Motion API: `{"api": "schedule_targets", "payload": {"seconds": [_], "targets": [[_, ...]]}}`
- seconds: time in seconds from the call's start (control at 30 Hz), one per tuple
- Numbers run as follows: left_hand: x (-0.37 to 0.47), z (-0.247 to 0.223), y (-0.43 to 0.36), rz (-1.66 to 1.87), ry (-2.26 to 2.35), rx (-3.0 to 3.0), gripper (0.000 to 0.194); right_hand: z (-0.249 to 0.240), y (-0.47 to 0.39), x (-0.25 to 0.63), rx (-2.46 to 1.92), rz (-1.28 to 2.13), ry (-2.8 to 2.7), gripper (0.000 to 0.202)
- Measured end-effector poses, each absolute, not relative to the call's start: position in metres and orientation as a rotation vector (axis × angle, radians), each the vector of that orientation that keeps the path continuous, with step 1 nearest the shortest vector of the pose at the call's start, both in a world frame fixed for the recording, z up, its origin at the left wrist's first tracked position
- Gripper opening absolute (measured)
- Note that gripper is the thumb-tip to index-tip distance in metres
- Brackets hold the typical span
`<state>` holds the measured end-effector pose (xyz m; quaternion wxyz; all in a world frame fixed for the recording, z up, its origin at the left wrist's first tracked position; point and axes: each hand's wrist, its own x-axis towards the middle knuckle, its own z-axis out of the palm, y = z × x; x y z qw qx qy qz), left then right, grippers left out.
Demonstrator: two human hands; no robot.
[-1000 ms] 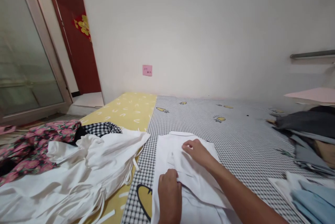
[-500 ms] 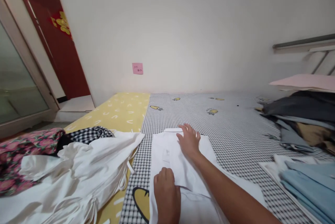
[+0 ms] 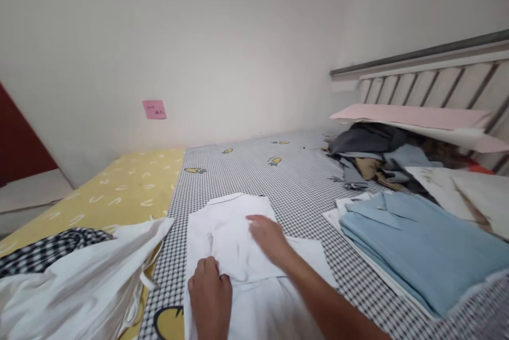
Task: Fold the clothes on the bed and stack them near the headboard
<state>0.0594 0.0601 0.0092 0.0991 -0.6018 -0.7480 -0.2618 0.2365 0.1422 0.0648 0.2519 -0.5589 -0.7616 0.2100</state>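
A white shirt lies partly folded on the checked bedsheet in front of me. Its collar end points away, and a sleeve sticks out to the right. At the lower left of the shirt, my left hand has its fingers curled onto the cloth, closed on a fold. My right hand rests over the upper right part, fingers stretched out to the left and touching the fabric. The forearm hides some of the lower shirt, which is smeared by motion.
To the left lies a crumpled white garment with ties, beside a black-and-white checked cloth. On the right are folded light blue shirts, a dark clothes pile and pink sheets near the bed rail.
The view has turned right, bringing more of the blue shirts and bed rail in. My right hand has drawn back from the collar toward the shirt's middle; my left hand still holds its fold.
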Motion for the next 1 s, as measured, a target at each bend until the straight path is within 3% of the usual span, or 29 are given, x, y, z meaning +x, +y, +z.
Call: {"api": "schedule_targets", "payload": {"seconds": [0.17,0.3,0.4,0.47,0.5,0.57,0.7,0.77,0.9,1.0], "targets": [[0.064,0.016,0.058,-0.763,-2.252,-1.797,0.019,0.052,0.112,0.346,-2.111,0.401,-1.834,0.053],[0.062,0.038,0.058,-0.695,-2.510,-1.875,0.026,0.041,0.111,0.376,-1.961,0.731,-1.613,0.028],[0.056,0.048,0.048,-0.505,-2.571,-2.043,0.055,0.061,0.121,0.366,-1.684,1.086,-1.172,0.039],[0.053,0.044,0.035,-0.428,-2.411,-2.193,0.078,0.080,0.125,0.346,-1.577,1.126,-1.062,0.045],[0.052,0.039,0.027,-0.405,-2.327,-2.270,0.079,0.090,0.124,0.333,-1.543,1.108,-1.085,0.044],[0.050,0.025,0.011,-0.385,-2.229,-2.370,0.072,0.105,0.117,0.301,-1.499,1.117,-1.234,0.039],[0.044,0.005,-0.010,-0.519,-2.169,-2.321,0.054,0.120,0.095,0.245,-1.349,1.491,-1.666,0.044],[0.039,0.000,-0.014,-0.611,-2.094,-2.310,0.043,0.117,0.089,0.230,-1.391,1.350,-1.712,0.047],[0.035,-0.009,-0.015,-0.744,-1.913,-2.220,0.039,0.090,0.077,0.214,-1.518,0.488,-1.946,0.041],[0.035,-0.017,-0.016,-0.797,-1.865,-2.139,0.044,0.052,0.059,0.200,-1.624,0.310,-2.242,0.047]]}}
